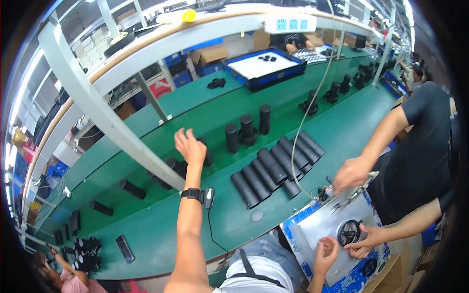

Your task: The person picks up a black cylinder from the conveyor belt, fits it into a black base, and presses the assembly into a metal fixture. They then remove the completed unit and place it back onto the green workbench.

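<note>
A long green surface (229, 219) crosses the busy workshop ahead of you, with a darker green strip (286, 112) running along it and a slanting pale post (93, 88) rising on your left. On that strip, the black cylinder (208, 155) nearest your left hand (190, 149) lies just to its right, partly hidden behind it. Its long axis stands roughly upright, leaning a little in this curved view. Your left hand is by far the nearer one. Its grip is loose: the fingers are spread and softly bent, with nothing visibly in them, though you cannot tell from here whether its edge touches the cylinder.

Further right stand three more black cylinders (231, 138); nearer you, a cluster of cylinders (273, 167) lies flat, side by side.

Your right hand (325, 255) is well apart from all these, over a pale plate (312, 234). Its fingers are half curled, a gap showing, apparently holding nothing. Just beside it, a co-worker's hand (372, 238) is at a round black part (350, 233).
</note>
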The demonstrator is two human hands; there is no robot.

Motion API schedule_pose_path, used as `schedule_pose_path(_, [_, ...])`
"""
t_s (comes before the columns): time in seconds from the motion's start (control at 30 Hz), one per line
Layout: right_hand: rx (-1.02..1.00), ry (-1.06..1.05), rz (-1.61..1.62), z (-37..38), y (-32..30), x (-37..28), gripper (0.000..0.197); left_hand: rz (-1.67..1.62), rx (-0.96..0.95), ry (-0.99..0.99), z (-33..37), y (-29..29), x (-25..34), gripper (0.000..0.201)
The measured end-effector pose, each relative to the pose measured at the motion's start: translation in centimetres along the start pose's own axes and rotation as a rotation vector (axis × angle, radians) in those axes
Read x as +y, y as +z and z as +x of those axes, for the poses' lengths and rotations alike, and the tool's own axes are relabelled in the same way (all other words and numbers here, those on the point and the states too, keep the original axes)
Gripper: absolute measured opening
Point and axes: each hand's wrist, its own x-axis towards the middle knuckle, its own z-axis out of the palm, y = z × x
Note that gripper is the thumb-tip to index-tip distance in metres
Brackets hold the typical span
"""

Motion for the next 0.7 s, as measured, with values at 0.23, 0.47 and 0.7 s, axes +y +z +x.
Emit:
schedule_pose_path(0.23, [0.03,-0.076,-0.158,-0.9,1.3,-0.7,0.021,-0.168,-0.408,0.347,5.8,10.3,16.7,0.058])
schedule_pose_path(0.47, [0.081,0.007,-0.232,-1.3,1.4,1.8,0.03,-0.035,-0.921,0.338,2.7,15.4,22.3,0.082])
schedule_pose_path(0.7, [0.079,-0.15,-0.232,-0.3,1.4,-0.3,0.021,-0.109,-0.641,0.552,1.4,16.4,23.3,0.062])
